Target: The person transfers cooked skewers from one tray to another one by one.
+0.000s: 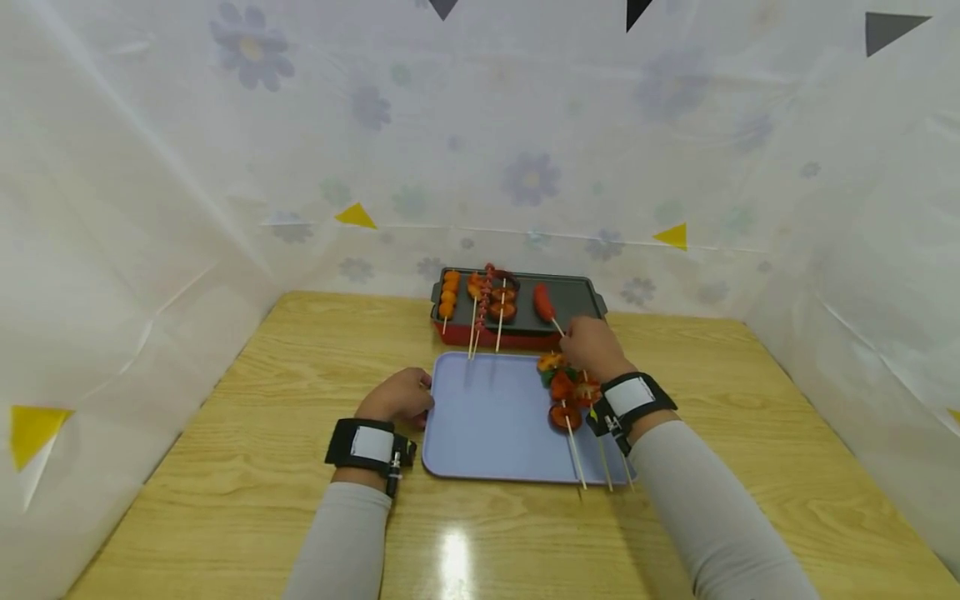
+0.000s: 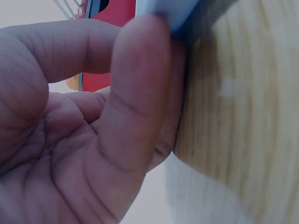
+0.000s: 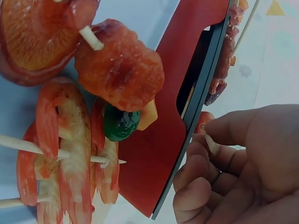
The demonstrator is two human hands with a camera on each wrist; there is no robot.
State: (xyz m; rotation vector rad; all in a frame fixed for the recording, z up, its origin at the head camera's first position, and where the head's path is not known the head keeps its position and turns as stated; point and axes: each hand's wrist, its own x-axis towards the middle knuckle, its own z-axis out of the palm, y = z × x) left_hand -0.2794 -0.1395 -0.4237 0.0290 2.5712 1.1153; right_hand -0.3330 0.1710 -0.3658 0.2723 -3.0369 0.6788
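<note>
A black grill pan (image 1: 577, 293) with a red base (image 3: 163, 154) stands at the back of the wooden table (image 1: 247, 433). On it lies a red sausage skewer (image 1: 543, 302). My right hand (image 1: 573, 333) pinches the stick end of that skewer, seen close up in the right wrist view (image 3: 208, 140). A blue tray (image 1: 487, 417) sits in front of the pan. My left hand (image 1: 416, 398) holds the tray's left rim, thumb (image 2: 140, 70) against the tray edge (image 2: 173, 11) and fingers curled. Shrimp and vegetable skewers (image 1: 564, 392) lie on the tray's right side, under my right wrist.
Several more skewers (image 1: 480, 300), with orange balls and sliced pieces, lie on the pan's left half, sticks pointing toward me. The shrimp skewer (image 3: 70, 149) lies beside a mushroom piece (image 3: 119, 70). White flowered sheeting (image 1: 525, 167) walls in the table on three sides.
</note>
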